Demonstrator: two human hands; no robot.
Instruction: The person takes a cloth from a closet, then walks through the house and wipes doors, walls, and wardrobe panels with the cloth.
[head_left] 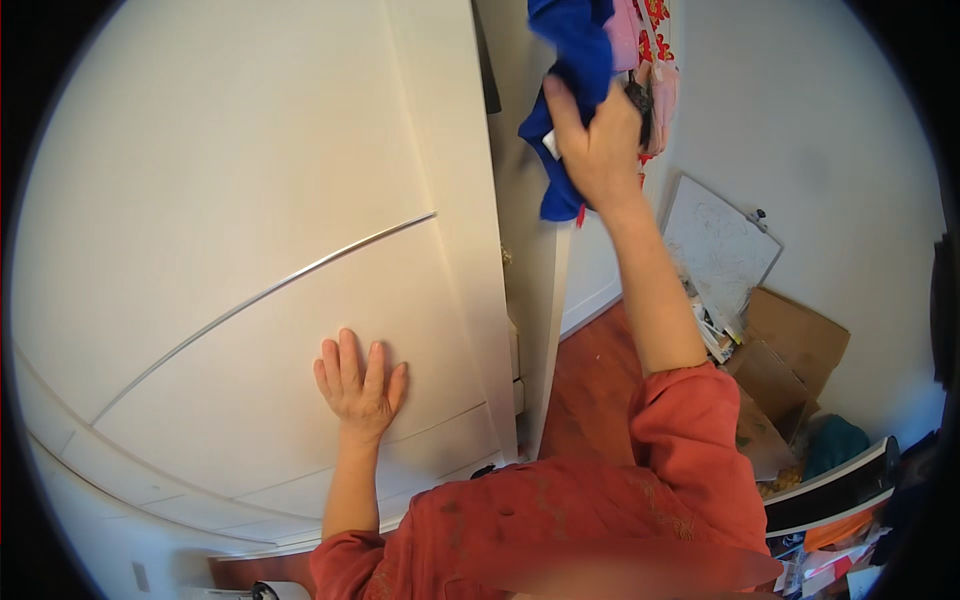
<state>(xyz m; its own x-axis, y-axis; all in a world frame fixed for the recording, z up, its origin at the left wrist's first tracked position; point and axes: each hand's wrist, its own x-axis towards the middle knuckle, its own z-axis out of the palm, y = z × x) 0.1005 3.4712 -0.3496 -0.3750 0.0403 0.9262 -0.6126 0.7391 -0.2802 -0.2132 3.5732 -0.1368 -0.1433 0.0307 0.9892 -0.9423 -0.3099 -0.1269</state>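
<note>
My left hand lies with its fingers apart against the large cream wardrobe door, below a thin metal strip. Up at the right, my right hand is closed on a bunched blue cloth, which hangs down past the thumb. A small white patch shows at the cloth beside the thumb. The cloth is partly blurred, and my fingertips are hidden behind it. Just right of this hand hang pink items and red decorations.
A narrow gap runs beside the wardrobe door, with a pale upright panel right of it. On the right, a marked white board leans on the wall above open cardboard boxes. Reddish wooden floor shows between.
</note>
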